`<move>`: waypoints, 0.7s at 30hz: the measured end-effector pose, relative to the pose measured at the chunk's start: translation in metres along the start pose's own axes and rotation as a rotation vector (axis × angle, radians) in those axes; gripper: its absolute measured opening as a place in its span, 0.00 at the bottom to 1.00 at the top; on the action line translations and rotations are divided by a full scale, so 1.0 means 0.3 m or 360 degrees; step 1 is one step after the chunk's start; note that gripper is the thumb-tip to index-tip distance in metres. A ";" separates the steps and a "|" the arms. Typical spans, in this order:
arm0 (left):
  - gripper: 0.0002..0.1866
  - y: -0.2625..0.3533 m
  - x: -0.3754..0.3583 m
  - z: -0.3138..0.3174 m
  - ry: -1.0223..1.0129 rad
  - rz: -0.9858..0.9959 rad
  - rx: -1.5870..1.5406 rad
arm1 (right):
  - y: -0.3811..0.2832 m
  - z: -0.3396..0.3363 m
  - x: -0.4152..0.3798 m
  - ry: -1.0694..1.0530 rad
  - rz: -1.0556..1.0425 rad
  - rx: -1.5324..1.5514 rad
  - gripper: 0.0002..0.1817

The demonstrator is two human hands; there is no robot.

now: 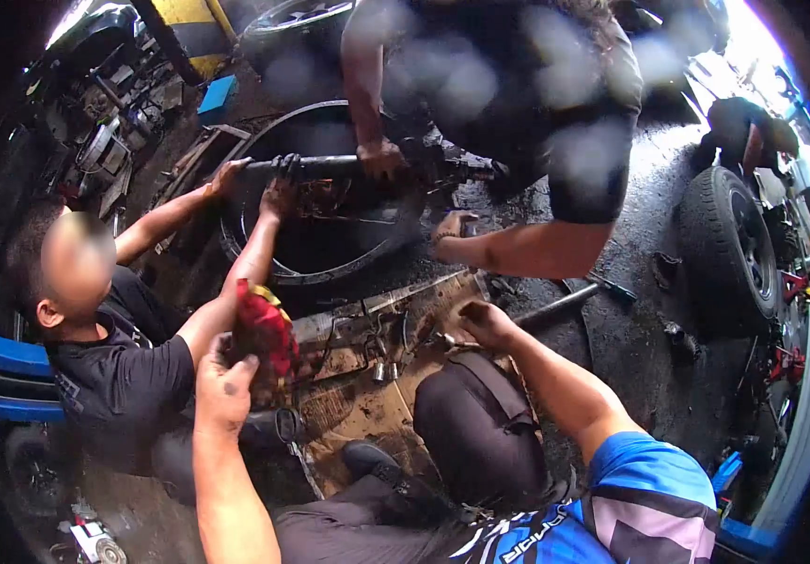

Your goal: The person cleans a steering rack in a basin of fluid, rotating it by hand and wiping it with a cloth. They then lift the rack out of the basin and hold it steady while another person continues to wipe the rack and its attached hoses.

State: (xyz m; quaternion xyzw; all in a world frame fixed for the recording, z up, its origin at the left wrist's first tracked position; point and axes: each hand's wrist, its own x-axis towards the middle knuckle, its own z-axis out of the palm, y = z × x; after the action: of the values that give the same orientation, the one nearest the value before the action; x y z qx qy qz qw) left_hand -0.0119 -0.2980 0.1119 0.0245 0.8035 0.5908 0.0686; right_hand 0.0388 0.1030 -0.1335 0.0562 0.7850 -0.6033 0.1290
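Observation:
My left hand point(222, 387) is raised at the left, its fingers closed on a crumpled red bundle with yellow edging point(268, 331), perhaps a rag or packet. My right hand point(487, 326) is lower than the co-workers' hands, over the cardboard, with its fingers curled. Whatever it may hold is hidden. Close beside it are a metal tool end point(444, 342) and a long metal bar point(560, 305). Ahead, a seated person's hands point(278, 195) and a standing person's hand point(381, 160) grip a dark metal tube point(320, 168).
Under the tube lies a large round black basin or ring point(235, 246). Several metal parts, including small sockets point(381, 371), lie on oily cardboard point(353, 414). A tyre point(720, 235) stands at the right. The standing person's other arm point(527, 249) reaches across ahead of me.

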 end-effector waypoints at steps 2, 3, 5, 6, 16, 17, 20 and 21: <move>0.21 0.020 -0.012 -0.032 -0.0029 -0.0131 -0.0402 | 0.072 -0.011 -0.030 -0.0015 0.0110 -0.0055 0.15; 0.21 0.000 -0.013 -0.046 -0.0013 -0.0134 -0.0391 | 0.098 -0.012 -0.045 -0.0027 0.0143 -0.0072 0.15; 0.27 -0.063 -0.010 -0.063 0.0096 -0.0028 -0.0577 | 0.147 -0.020 -0.085 -0.0098 0.0116 -0.0611 0.12; 0.27 -0.069 -0.012 -0.056 0.0108 -0.0031 -0.0577 | 0.283 -0.020 -0.067 -0.0199 0.0169 -0.0762 0.12; 0.24 -0.065 -0.009 -0.066 0.0090 -0.0067 -0.0723 | 0.681 0.029 -0.072 -0.0048 0.0829 0.0090 0.11; 0.24 -0.066 -0.009 -0.065 0.0088 -0.0066 -0.0722 | 0.667 0.028 -0.073 -0.0046 0.0829 0.0092 0.11; 0.24 -0.072 -0.009 -0.057 0.0128 -0.0086 -0.0710 | 0.486 0.008 -0.100 -0.0114 0.0751 0.0049 0.11; 0.24 -0.077 -0.006 -0.053 0.0141 -0.0083 -0.0718 | 0.417 0.001 -0.110 -0.0134 0.0726 0.0034 0.11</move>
State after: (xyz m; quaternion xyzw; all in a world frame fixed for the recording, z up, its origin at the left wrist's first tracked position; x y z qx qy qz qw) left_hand -0.0113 -0.3202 0.0947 -0.0383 0.6537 0.7540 0.0522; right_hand 0.1011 0.1382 -0.2414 0.2083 0.7395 -0.5687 0.2940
